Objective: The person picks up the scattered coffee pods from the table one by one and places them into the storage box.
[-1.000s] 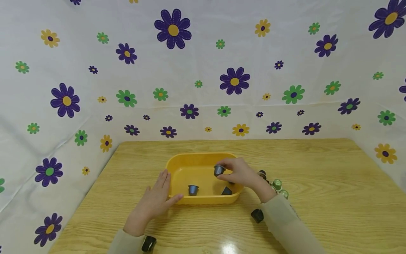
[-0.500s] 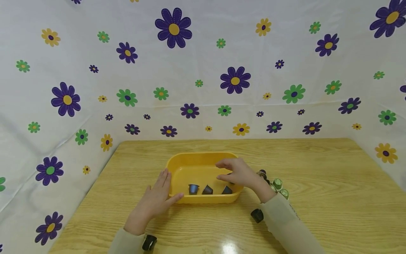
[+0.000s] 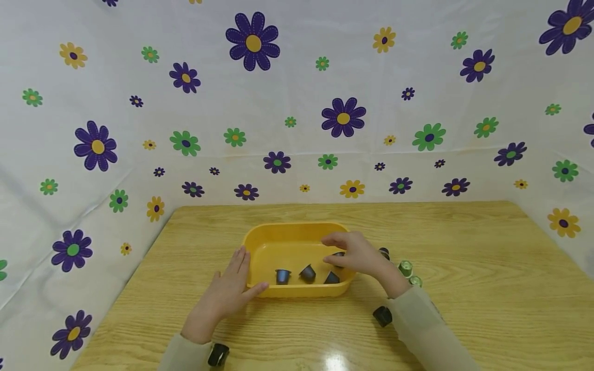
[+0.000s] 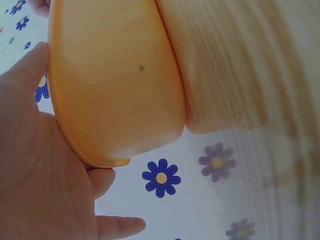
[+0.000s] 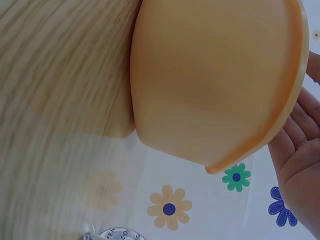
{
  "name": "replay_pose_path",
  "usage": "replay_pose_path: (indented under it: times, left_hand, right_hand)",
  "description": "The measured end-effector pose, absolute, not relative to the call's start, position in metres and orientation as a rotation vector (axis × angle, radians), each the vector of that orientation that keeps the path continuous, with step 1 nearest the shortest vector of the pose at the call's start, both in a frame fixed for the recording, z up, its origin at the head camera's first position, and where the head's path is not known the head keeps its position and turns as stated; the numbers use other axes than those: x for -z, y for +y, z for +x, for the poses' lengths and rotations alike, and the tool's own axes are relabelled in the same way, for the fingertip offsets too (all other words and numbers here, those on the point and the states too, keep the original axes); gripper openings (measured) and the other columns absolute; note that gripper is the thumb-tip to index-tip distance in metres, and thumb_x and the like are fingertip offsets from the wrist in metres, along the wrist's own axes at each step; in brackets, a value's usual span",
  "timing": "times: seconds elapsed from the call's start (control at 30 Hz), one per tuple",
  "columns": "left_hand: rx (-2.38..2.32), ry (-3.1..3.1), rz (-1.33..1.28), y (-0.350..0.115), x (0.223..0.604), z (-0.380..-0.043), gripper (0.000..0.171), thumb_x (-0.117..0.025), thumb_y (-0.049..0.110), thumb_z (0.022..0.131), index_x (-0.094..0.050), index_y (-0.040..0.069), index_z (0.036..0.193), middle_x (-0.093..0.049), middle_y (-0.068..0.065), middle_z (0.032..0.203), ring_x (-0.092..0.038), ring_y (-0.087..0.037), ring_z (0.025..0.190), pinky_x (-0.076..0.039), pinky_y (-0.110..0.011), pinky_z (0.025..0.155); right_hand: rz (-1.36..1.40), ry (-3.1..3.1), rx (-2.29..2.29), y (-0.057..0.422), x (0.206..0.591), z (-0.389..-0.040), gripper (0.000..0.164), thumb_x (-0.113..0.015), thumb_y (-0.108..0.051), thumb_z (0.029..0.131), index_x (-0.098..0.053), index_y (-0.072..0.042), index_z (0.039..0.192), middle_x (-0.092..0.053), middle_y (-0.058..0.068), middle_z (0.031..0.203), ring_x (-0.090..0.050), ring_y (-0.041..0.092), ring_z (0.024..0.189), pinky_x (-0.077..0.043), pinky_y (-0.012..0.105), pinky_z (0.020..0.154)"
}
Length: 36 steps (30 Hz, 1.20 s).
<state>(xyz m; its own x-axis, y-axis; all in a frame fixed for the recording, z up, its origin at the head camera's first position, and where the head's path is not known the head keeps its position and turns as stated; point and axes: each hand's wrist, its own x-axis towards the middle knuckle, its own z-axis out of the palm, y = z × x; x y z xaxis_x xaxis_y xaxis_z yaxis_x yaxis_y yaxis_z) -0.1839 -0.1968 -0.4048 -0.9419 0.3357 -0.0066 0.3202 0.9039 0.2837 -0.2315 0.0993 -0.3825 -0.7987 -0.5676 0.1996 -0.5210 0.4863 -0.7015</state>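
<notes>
A yellow plastic tub point(image 3: 301, 291) stands on the wooden table, with several coffee capsules inside. Along its near side lie a blue-grey capsule point(image 3: 282, 276), a dark capsule point(image 3: 308, 274) tipped on its side and another dark capsule point(image 3: 331, 279). One more dark capsule point(image 3: 340, 254) is partly hidden by my right hand point(image 3: 362, 256), which hovers over the tub's right end, thumb and fingers apart and nothing between them. My left hand point(image 3: 224, 294) rests against the left end, fingers straight, thumb on the near rim. In the left wrist view, this hand point(image 4: 47, 165) touches the tub's rim.
Green capsules point(image 3: 406, 268) and a dark capsule point(image 3: 383, 252) lie on the table right of the tub, partly behind the right arm. A capsule's printed lid point(image 5: 121, 234) shows low in the right wrist view. A flower-patterned cloth point(image 3: 297, 93) hangs behind the table.
My right hand has let go of a dark capsule, which dropped into the tub and rolled slightly right. The hand has since shifted a little right. My left hand has stayed put.
</notes>
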Motion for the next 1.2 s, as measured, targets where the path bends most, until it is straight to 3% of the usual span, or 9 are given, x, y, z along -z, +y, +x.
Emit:
replay_pose_path:
  times: [1.2]
  left_hand:
    - [-0.450, 2.992, 0.533, -0.197, 0.406, -0.184, 0.089, -0.034, 0.061, 0.086, -0.013, -0.008, 0.138, -0.004, -0.021, 0.145, -0.004, -0.033, 0.131, -0.018, -0.066, 0.090]
  right_hand:
    - [-0.821, 2.852, 1.192, 0.177, 0.384, -0.210, 0.040, -0.065, -0.019, 0.081, -0.056, 0.003, 0.113, -0.057, 0.017, 0.112, -0.053, 0.031, 0.104, -0.043, 0.041, 0.085]
